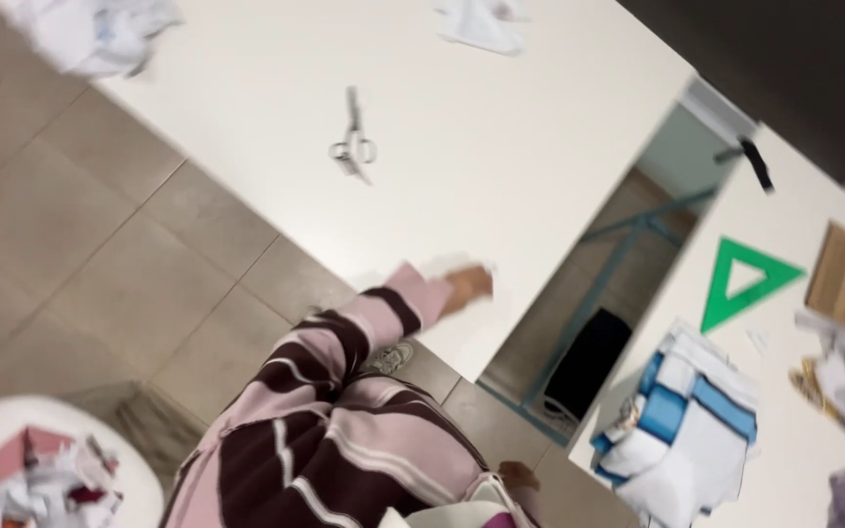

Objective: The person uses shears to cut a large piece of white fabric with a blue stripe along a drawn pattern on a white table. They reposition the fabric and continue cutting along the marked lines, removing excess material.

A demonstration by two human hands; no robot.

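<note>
One hand (466,286) in a pink/maroon striped sleeve (383,318) is down flat-ish on the white worktop (501,147) near its edge, seems to be over a bit of white paper, too blurry to tell if it's gripping. Can't tell which hand tbh. Scissors (354,147) lie well apart, further up. Green triangle ruler (740,279) on the next worktop.
</note>
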